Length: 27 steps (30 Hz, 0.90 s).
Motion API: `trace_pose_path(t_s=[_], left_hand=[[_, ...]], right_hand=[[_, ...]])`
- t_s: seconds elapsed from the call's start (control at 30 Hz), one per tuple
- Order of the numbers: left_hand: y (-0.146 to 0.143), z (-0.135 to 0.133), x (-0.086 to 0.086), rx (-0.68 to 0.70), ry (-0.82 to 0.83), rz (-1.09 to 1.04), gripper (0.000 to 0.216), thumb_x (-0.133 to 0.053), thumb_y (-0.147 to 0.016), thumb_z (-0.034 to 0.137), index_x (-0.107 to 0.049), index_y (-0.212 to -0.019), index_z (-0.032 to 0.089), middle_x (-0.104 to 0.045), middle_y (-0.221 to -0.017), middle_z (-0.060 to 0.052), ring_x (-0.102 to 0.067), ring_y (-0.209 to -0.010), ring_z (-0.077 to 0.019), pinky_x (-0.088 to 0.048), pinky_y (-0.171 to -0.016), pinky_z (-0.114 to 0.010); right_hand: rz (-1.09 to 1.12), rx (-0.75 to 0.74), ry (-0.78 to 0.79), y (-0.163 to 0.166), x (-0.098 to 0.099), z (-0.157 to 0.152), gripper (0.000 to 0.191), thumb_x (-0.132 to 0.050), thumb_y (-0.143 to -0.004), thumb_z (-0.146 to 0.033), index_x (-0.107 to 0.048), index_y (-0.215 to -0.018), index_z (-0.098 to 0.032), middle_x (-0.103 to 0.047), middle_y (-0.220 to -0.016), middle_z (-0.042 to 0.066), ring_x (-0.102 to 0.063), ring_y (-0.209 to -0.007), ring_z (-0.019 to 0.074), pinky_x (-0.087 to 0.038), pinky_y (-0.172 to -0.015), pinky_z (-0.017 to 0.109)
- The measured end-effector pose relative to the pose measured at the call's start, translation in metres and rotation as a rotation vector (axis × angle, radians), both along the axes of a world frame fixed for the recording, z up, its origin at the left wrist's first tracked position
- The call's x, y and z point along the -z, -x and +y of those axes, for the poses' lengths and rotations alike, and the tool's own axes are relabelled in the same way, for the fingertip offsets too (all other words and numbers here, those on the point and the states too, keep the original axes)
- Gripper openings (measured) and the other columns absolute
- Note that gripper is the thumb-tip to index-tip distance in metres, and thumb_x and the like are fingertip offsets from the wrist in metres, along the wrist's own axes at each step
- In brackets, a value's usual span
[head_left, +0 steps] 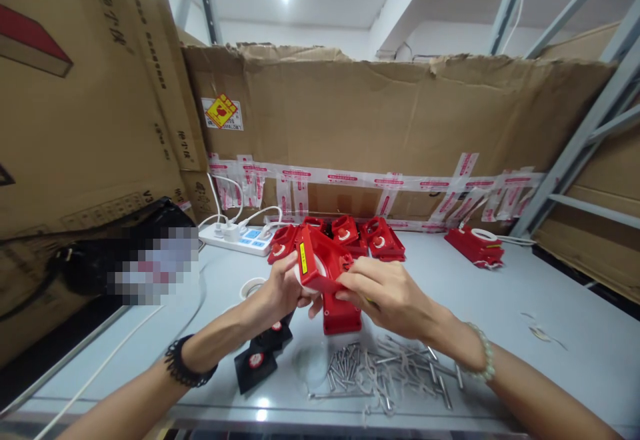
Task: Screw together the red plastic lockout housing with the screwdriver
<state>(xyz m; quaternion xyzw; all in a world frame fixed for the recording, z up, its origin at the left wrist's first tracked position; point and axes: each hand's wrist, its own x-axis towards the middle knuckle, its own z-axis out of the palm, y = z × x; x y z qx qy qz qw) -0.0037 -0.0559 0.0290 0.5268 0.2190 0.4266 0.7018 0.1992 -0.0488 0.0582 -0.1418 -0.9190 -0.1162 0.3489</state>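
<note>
Both hands hold one red plastic housing (320, 263) with a yellow label, above the grey table (500, 313). My left hand (280, 293) grips its left side, fingers wrapped round a white ring set in it. On the right side, my right hand (385, 293) pinches the housing. Directly below stands another red part (341, 317). Several metal pins (380, 370) lie scattered in front of it. Two black parts with red-and-white stickers (263, 353) lie under my left wrist.
Several red housings (350, 235) are heaped at the back, and one more (475, 245) lies to the right. A white power strip (237, 238) with cables sits at back left. Taped cardboard walls the table; a metal rack stands at the right.
</note>
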Motion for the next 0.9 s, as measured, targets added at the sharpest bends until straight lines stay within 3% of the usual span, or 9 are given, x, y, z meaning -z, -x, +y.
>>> trace_pose_path(t_s=[0.17,0.37,0.47,0.57,0.63,0.73,0.83,0.9], left_hand=[[-0.004,-0.009,0.003,0.079,0.168,-0.119,0.048,-0.054,-0.074,0.063,-0.053,-0.065,0.016,-0.042,-0.051,0.003,-0.035,-0.044,-0.0101,-0.035,-0.046,-0.023],[0.001,-0.013,0.004,0.164,0.392,-0.049,0.038,-0.061,-0.070,0.044,-0.044,-0.050,0.016,-0.034,-0.039,0.006,-0.027,-0.033,-0.0056,-0.019,-0.030,-0.015],[0.004,-0.012,0.004,0.244,0.430,0.010,0.034,-0.061,-0.067,0.035,-0.041,-0.047,0.016,-0.030,-0.036,0.007,-0.025,-0.029,-0.0052,-0.015,-0.027,-0.015],[0.002,-0.010,0.002,0.319,0.364,0.075,0.043,-0.055,-0.074,0.045,-0.041,-0.044,0.016,-0.030,-0.034,0.006,-0.029,-0.025,-0.0067,-0.019,-0.028,-0.018],[-0.002,-0.010,0.001,0.181,0.251,0.083,0.052,-0.044,-0.079,0.059,-0.050,-0.053,0.014,-0.041,-0.040,0.003,-0.041,-0.031,-0.0100,-0.028,-0.033,-0.020],[-0.007,-0.010,-0.001,-0.249,-0.037,0.052,0.055,-0.039,-0.080,0.067,-0.055,-0.093,0.016,-0.060,-0.077,-0.004,-0.060,-0.065,-0.0169,-0.042,-0.052,-0.024],[-0.011,-0.011,-0.001,-0.602,-0.416,0.122,0.056,-0.063,-0.076,0.047,-0.037,-0.121,0.027,-0.050,-0.117,-0.005,-0.054,-0.101,-0.0196,-0.045,-0.076,-0.028],[-0.012,-0.012,0.000,-0.669,-0.585,0.229,0.063,-0.070,-0.074,0.031,-0.032,-0.124,0.027,-0.044,-0.126,-0.007,-0.049,-0.110,-0.0211,-0.042,-0.087,-0.032]], right_hand=[[0.052,-0.052,0.020,0.001,0.002,0.000,0.021,-0.041,-0.094,-0.024,-0.059,-0.086,-0.015,-0.057,-0.070,0.003,-0.046,-0.060,0.0112,-0.037,-0.051,0.024],[-0.062,-0.064,-0.243,-0.002,0.004,0.004,0.025,-0.034,-0.092,-0.009,-0.059,-0.090,-0.016,-0.060,-0.071,0.003,-0.050,-0.065,0.0122,-0.037,-0.052,0.023],[-0.070,-0.086,-0.299,-0.003,0.004,0.004,0.025,-0.035,-0.092,-0.009,-0.058,-0.092,-0.016,-0.060,-0.071,0.003,-0.053,-0.070,0.0133,-0.039,-0.054,0.024],[-0.005,-0.082,-0.192,-0.002,0.005,0.004,0.021,-0.039,-0.092,-0.011,-0.059,-0.090,-0.016,-0.060,-0.072,0.003,-0.051,-0.066,0.0125,-0.039,-0.054,0.023],[0.078,-0.049,-0.060,-0.001,0.006,0.004,0.017,-0.043,-0.091,-0.016,-0.059,-0.088,-0.016,-0.059,-0.071,0.003,-0.050,-0.063,0.0116,-0.039,-0.053,0.023],[0.199,0.001,0.111,0.001,0.008,0.007,0.012,-0.048,-0.090,-0.019,-0.059,-0.089,-0.014,-0.059,-0.071,0.004,-0.050,-0.062,0.0115,-0.041,-0.054,0.023],[0.274,0.013,0.230,0.001,0.009,0.010,0.009,-0.052,-0.089,-0.019,-0.058,-0.092,-0.014,-0.061,-0.077,0.004,-0.054,-0.067,0.0119,-0.044,-0.061,0.024],[0.309,0.007,0.286,0.001,0.010,0.010,0.008,-0.053,-0.088,-0.019,-0.058,-0.092,-0.015,-0.062,-0.080,0.004,-0.056,-0.070,0.0119,-0.045,-0.064,0.025]])
